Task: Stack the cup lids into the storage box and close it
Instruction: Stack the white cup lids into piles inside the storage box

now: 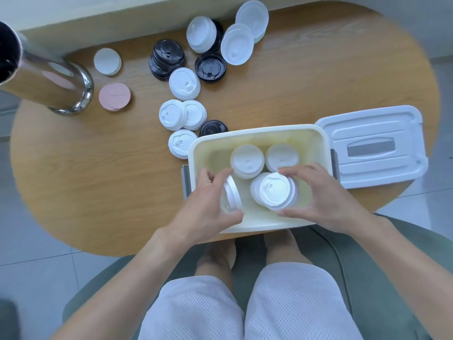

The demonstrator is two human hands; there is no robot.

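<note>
Over the cream rectangular plastic storage box (pixel 316 143), the right hand (pixel 321 195) pinches a short stack of white plastic cup lids (pixel 275 191) between thumb and fingers, while the left hand (pixel 208 204) grips another white lid tilted on edge (pixel 231 196) beside it.

Head view, steeply down, near table (pixel 98 182)

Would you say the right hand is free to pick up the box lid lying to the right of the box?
Probably not yet: the right hand grips a white lid stack inside the storage box. Nothing covers the box lid.
</note>
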